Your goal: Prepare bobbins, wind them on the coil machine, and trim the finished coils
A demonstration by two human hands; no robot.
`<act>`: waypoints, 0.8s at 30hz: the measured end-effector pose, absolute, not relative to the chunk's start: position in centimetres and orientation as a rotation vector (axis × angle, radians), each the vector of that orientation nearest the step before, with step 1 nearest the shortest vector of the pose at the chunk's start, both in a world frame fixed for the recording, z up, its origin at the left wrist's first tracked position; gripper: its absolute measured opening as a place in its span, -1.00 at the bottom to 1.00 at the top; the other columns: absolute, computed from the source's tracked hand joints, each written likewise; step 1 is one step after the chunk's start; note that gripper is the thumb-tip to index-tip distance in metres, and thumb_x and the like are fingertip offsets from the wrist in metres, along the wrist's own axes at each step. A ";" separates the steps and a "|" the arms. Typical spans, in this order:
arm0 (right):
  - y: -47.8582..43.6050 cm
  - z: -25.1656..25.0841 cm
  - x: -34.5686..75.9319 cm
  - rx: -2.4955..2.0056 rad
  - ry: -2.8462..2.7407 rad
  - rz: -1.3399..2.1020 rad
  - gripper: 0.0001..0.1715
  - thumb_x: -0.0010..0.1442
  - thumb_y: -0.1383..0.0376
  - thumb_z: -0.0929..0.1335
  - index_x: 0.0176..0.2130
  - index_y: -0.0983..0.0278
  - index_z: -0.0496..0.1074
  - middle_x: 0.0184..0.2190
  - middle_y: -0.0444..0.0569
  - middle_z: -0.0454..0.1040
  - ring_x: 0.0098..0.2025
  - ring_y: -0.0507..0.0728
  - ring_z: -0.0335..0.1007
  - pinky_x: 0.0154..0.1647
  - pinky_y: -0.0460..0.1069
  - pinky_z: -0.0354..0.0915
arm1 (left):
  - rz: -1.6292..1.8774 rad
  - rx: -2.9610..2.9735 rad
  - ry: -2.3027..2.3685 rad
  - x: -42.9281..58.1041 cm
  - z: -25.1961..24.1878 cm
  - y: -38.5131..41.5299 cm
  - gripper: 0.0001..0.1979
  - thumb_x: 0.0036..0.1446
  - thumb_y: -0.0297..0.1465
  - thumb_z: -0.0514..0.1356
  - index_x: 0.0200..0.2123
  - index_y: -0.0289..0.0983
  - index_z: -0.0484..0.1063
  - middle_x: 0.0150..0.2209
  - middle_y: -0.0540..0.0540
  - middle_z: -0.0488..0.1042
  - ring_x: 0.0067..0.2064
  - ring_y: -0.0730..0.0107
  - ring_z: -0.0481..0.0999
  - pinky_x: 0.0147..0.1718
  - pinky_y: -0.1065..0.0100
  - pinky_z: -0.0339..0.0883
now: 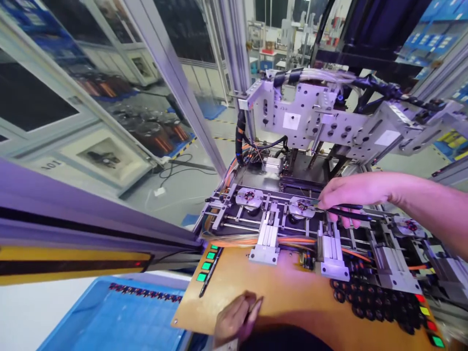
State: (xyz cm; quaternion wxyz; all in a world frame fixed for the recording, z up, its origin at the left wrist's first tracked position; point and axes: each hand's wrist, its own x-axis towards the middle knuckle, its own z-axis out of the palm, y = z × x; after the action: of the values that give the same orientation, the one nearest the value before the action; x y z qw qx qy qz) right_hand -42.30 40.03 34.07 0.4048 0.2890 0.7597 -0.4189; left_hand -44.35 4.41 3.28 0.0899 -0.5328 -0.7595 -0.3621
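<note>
My right hand (345, 192) reaches in from the right, closed around pliers (345, 211) with two dark handles. The tips of the pliers point left at a round metal fixture (302, 208), which holds a small wound stator (301, 206). From this view I cannot tell whether the tips touch it. A similar fixture (241, 197) with a stator (249, 195) sits farther left, and another stator (411, 224) is to the right of my hand. My left hand (237, 316) rests low by the front edge of the tan panel (288, 292), its fingers curled, with nothing visible in them.
Metal slide blocks (268, 239) line the machine's front. Several black round parts (380, 302) lie on the panel's right side, near lit buttons (206, 265). A blue tray (120, 317) with a row of stators stands lower left. A plated machine head (310, 117) hangs behind.
</note>
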 end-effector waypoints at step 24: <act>39.8 33.0 -43.5 0.808 1.855 -0.967 -0.68 0.23 0.22 0.24 -0.49 0.32 0.35 -0.44 -0.02 0.45 -0.54 0.03 0.42 -0.62 -0.10 0.39 | -1.115 -1.543 -2.298 -44.1 3.3 4.7 -0.94 0.22 -0.46 0.20 -0.32 -0.24 0.45 -0.46 0.01 0.58 -0.50 0.49 0.58 -0.40 0.52 0.44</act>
State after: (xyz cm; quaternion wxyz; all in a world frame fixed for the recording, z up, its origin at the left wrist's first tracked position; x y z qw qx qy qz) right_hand -43.51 39.82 32.98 0.4343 0.3246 0.7451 -0.3884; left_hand -44.11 4.70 3.31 0.0785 -0.5153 -0.7678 -0.3726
